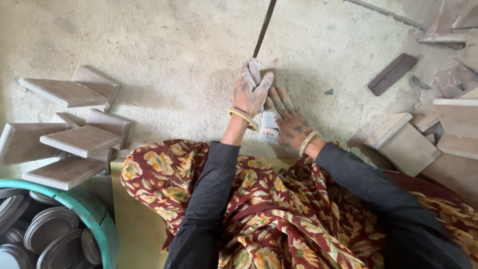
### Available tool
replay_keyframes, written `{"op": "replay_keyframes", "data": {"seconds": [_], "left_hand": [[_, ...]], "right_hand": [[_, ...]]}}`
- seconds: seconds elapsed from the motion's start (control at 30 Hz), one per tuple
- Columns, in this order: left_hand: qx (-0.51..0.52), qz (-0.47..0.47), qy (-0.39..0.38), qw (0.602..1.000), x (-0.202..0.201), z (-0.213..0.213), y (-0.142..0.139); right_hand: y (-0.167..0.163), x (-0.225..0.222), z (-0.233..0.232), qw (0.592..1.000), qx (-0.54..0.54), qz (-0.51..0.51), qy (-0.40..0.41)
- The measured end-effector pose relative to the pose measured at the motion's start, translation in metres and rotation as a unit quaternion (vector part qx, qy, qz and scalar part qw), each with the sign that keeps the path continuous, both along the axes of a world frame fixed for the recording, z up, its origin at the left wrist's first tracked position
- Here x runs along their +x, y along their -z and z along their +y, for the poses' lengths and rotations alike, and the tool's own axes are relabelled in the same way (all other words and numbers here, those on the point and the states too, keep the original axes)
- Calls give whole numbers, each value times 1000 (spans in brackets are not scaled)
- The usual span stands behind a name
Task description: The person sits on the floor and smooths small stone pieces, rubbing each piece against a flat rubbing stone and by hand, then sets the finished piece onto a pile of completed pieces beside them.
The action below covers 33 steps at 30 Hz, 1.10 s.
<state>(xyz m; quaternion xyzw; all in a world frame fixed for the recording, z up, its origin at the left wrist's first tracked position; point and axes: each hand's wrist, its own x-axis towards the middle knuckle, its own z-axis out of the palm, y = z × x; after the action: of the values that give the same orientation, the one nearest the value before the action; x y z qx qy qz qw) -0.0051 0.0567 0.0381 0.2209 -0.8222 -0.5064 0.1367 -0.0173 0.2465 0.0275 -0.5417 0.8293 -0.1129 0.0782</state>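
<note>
2 dusty hands: left hand [251, 89] grips a grey pad [253, 67], right hand [291, 122] clasps a small block [269, 121] (near stacked tiles [74, 134]).

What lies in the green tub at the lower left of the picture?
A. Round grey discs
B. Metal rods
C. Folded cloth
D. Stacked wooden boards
A: the green tub at the lower left holds round grey discs, while the wooden boards are stacked outside it on the floor.
</note>
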Motion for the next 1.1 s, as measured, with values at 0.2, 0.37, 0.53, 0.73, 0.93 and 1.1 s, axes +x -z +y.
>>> {"op": "replay_keyframes", "data": {"seconds": [0.2, 0.37, 0.53, 0.73, 0.93, 1.1], "left_hand": [[-40, 52, 63, 996, 4, -25, 51], [-221, 90, 75, 968, -5, -53, 41], [-69, 33, 58, 995, -22, -54, 31], [292, 14, 50, 955, -17, -57, 56], [492, 89, 20, 866, -10, -54, 73], [403, 46, -71, 911, -5, -43, 55]], "right_hand": [[38, 5, -5, 992, -111, -46, 48], [29, 7, -34, 937, -74, -242, 239], [-3, -32, -61, 897, 42, -313, 308], [-6, -91, -39, 882, 190, -323, 285], [-41, -145, 52, 949, 34, -298, 98], [-136, -173, 90, 978, 91, -185, 30]]}}
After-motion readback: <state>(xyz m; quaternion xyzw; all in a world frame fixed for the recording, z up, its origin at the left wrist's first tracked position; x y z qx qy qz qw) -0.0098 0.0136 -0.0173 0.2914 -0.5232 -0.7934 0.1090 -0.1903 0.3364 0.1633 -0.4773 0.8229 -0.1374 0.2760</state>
